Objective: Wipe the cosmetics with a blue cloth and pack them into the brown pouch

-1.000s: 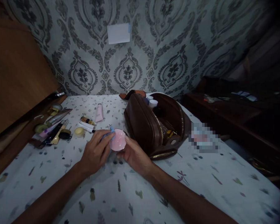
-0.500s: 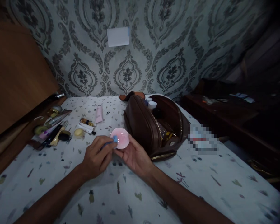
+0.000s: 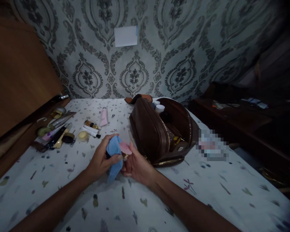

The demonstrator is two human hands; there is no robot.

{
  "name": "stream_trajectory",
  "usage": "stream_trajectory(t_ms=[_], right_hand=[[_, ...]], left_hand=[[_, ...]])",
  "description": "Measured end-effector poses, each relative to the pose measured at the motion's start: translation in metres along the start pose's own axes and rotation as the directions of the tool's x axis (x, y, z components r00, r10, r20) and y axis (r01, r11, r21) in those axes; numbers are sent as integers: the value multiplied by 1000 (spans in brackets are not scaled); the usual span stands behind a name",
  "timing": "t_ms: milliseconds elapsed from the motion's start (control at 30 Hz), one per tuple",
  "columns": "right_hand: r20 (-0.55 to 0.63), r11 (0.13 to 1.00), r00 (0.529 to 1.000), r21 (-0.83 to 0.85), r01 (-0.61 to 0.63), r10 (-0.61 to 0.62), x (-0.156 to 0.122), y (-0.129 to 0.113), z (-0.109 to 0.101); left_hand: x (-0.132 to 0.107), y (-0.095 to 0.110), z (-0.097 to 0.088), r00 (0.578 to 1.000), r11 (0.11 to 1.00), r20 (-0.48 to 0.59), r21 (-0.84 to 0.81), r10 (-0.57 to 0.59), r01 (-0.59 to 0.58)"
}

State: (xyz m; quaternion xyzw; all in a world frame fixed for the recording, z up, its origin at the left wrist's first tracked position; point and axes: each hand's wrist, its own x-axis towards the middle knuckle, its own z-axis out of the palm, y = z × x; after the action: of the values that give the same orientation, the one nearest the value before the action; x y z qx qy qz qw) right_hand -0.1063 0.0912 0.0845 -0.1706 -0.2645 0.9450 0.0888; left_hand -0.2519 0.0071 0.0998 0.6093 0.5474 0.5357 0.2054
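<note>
My left hand [image 3: 98, 163] is closed on a blue cloth [image 3: 113, 147], thumb in front, with one end of the cloth hanging below. The cloth lies against the left side of a small round pink-topped container [image 3: 125, 148]. My right hand [image 3: 140, 167] grips this container by its right edge, fingers curled beneath it. The pink face is tilted and partly covered by the cloth; a gold-coloured bit shows under it. Just to the right stands a brown leather bag [image 3: 147, 129], unzipped, with white-capped containers [image 3: 160, 108] inside.
A pink tube [image 3: 103, 116], a small yellow jar [image 3: 83, 136] and slim cosmetic tubes [image 3: 91, 129] lie on the patterned sheet [image 3: 87, 206]. More cosmetics [image 3: 60, 137] are heaped by the wooden board [image 3: 19, 77] at left. A blurred-out packet [image 3: 212, 145] lies right of the bag.
The blue cloth, earlier bunched under my left fingers on the pink face, now spreads over its left side. The pink-topped container has turned from facing up to tilted. The view shifted slightly.
</note>
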Motion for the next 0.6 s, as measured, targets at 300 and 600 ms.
stream_trajectory(t_ms=[300,600], right_hand=[[-38,995,995,20,96,-95,-2,2,4],[29,998,1000,63,-11,10,-10,1,-3]], left_hand=[[3,10,1,948,919,-85,-284,-307,272],[14,5,6,887,759,-78,-556,-455,340]])
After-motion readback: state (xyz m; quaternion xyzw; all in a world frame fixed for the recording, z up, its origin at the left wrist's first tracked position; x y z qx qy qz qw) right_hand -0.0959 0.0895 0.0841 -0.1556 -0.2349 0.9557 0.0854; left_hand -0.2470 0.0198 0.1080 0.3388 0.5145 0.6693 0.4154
